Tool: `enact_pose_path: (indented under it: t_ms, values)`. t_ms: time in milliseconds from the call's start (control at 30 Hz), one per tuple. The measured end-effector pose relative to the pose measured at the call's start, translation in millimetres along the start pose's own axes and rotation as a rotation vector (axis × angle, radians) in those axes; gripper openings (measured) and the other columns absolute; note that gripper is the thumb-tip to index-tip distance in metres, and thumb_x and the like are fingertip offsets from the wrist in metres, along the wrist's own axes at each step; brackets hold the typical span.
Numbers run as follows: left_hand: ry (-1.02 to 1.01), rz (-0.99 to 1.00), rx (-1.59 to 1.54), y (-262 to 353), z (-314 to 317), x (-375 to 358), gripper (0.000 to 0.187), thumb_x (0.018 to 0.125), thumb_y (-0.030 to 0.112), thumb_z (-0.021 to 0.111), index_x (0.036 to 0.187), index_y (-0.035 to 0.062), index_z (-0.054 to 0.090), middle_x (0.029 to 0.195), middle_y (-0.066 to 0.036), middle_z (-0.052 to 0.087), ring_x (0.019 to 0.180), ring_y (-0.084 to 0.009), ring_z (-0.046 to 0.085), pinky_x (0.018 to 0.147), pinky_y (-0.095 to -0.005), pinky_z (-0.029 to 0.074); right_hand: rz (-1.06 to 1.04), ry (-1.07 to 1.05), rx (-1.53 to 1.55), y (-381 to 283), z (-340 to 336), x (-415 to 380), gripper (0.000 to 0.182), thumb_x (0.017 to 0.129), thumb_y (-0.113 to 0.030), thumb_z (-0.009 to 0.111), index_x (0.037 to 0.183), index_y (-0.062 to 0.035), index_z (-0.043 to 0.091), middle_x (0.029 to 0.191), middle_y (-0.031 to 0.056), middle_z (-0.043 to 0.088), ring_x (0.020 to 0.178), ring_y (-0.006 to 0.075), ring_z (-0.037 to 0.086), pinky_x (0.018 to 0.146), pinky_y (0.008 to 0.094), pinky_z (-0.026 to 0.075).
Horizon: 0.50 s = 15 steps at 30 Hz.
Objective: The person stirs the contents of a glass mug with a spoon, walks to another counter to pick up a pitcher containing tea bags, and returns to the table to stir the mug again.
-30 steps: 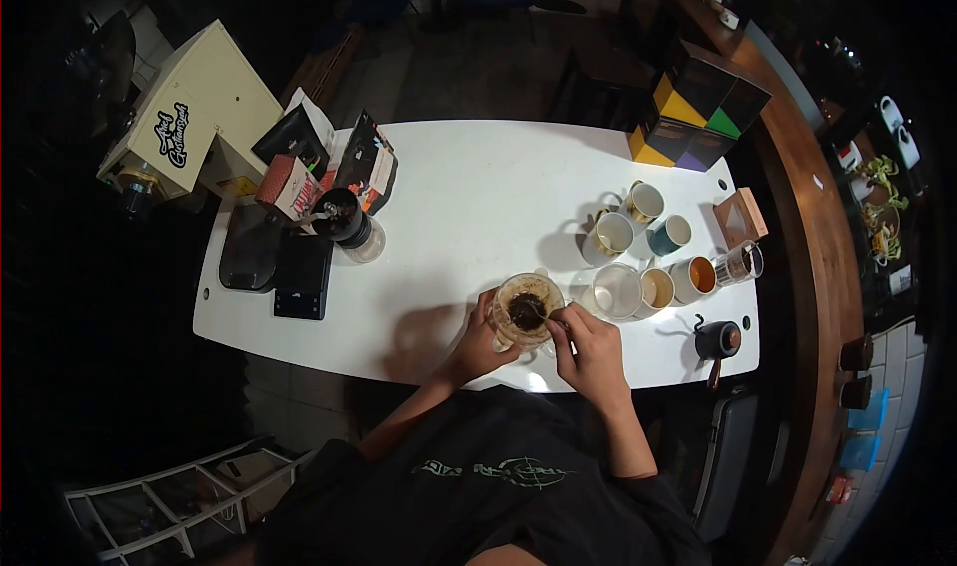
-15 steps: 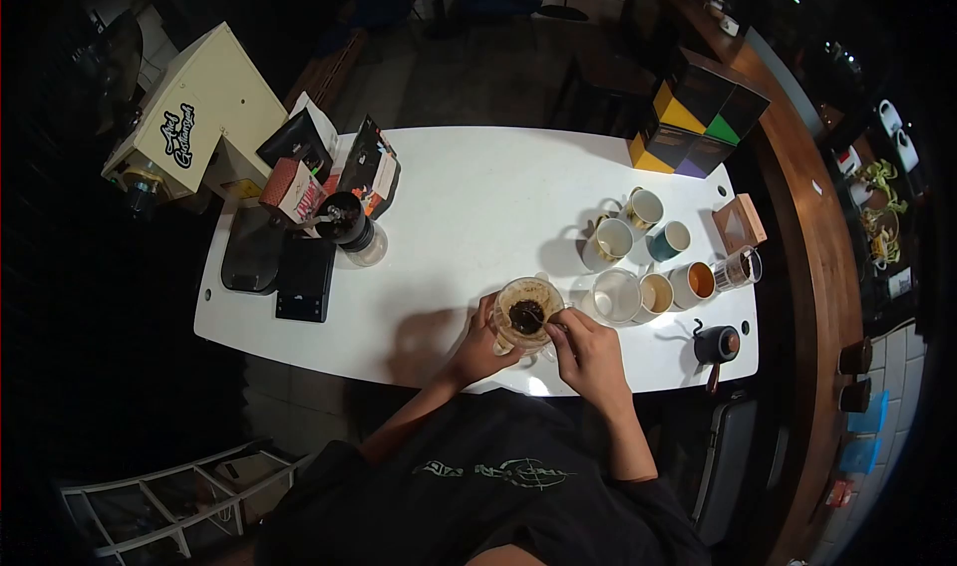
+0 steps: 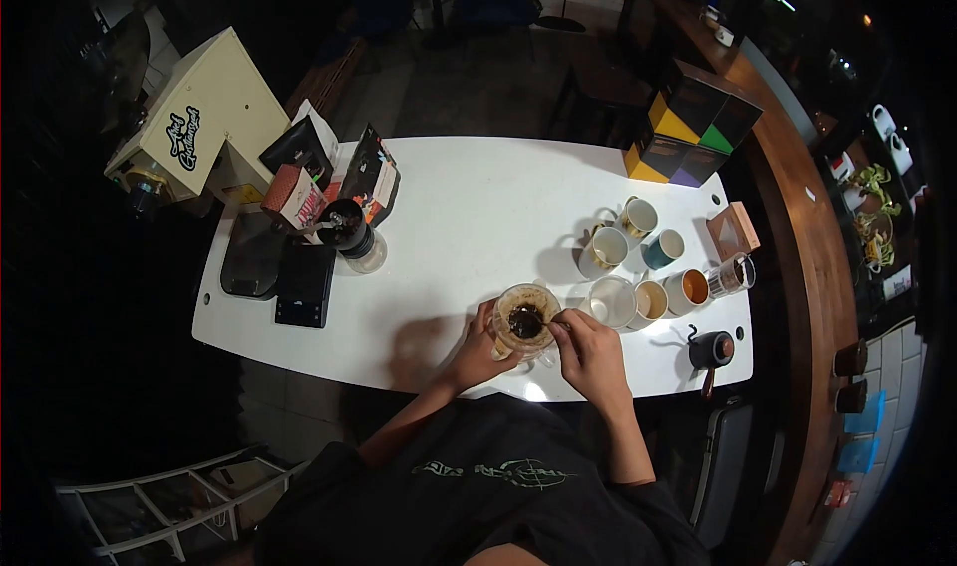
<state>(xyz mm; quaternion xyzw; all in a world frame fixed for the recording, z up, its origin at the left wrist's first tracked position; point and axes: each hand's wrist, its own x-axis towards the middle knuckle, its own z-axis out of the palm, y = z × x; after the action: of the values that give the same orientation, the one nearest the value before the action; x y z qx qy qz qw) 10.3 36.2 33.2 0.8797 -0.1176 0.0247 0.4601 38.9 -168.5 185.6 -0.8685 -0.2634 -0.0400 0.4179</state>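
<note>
In the head view, near the table's front edge, stands a coffee dripper (image 3: pixel 539 298), its inner wall streaked brown. Wet, dark coffee grounds (image 3: pixel 524 320) lie at its bottom. My left hand (image 3: pixel 481 355) is wrapped around the dripper's left side. A thin spoon (image 3: pixel 550 324) is pinched between the fingers of my right hand (image 3: pixel 591 355), its tip reaching down into the grounds. Part of a glass vessel shows beneath the dripper, mostly covered by it and by my hand. Just right of my right hand stands a clear glass cup (image 3: pixel 611 302).
Several cups, including a white mug (image 3: pixel 604 251) and a teal cup (image 3: pixel 665 248), stand right of centre. A small black kettle (image 3: pixel 711 350) sits at the right edge. To the left are a black scale (image 3: pixel 304 287), a hand grinder (image 3: pixel 367 251), coffee bags (image 3: pixel 371 172) and a cream machine (image 3: pixel 214 118).
The view has shifted slightly. My left hand keeps its hold on the dripper, and my right hand still has the spoon in the grounds, with only a slight shift.
</note>
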Motion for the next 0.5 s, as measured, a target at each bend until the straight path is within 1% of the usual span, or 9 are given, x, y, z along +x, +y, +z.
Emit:
enact_pose_path:
  t_ms: [133,200,300,400,500]
  values:
    - [0.006,-0.002,0.018,-2.7,1.2,-0.3,0.078,0.083,0.039,0.076,0.147,0.0055,0.046,0.15,-0.018,0.035,0.142,-0.0366,0.035,0.118,-0.0499,0.031,0.014,-0.027,0.069,4.2,2.8,1.6,0.008,0.095,-0.006,0.063,0.096,0.0016,0.066,0.082,0.0173,0.067,0.061,0.0321,0.063,0.059,0.0382,0.048]
    - [-0.003,-0.011,0.018,-3.1,1.4,-0.5,0.077,0.083,0.039,0.077,0.147,0.0069,0.047,0.15,-0.017,0.034,0.143,-0.0364,0.036,0.118,-0.0502,0.031,0.014,0.044,0.035,3.8,5.5,1.8,0.009,0.096,-0.007,0.064,0.096,0.0015,0.066,0.082,0.0175,0.067,0.06,0.0318,0.062,0.057,0.0381,0.048]
    - [0.007,-0.02,0.012,-2.9,2.1,-1.4,0.077,0.083,0.039,0.077,0.147,0.0082,0.047,0.151,-0.017,0.034,0.143,-0.0362,0.036,0.118,-0.05,0.031,0.015,-0.016,0.058,3.8,4.4,1.0,0.009,0.096,-0.007,0.063,0.096,0.0015,0.066,0.081,0.0173,0.066,0.059,0.0308,0.062,0.056,0.0379,0.047]
    - [0.003,-0.014,0.027,-0.8,0.7,-0.3,0.077,0.083,0.039,0.077,0.147,0.0071,0.047,0.15,-0.017,0.034,0.143,-0.0366,0.036,0.118,-0.0495,0.032,0.011,0.039,0.049,2.0,5.7,0.9,0.009,0.096,-0.007,0.063,0.096,0.0013,0.066,0.08,0.0171,0.066,0.059,0.0305,0.062,0.056,0.038,0.047]
    - [-0.011,0.016,0.059,-5.3,2.1,-0.4,0.08,0.082,0.037,0.078,0.147,0.005,0.044,0.149,-0.017,0.035,0.142,-0.0364,0.037,0.117,-0.0486,0.033,0.021,0.02,0.018,-0.3,3.2,0.6,0.009,0.096,-0.007,0.063,0.096,0.0011,0.066,0.08,0.0172,0.065,0.059,0.0308,0.061,0.057,0.0385,0.047]
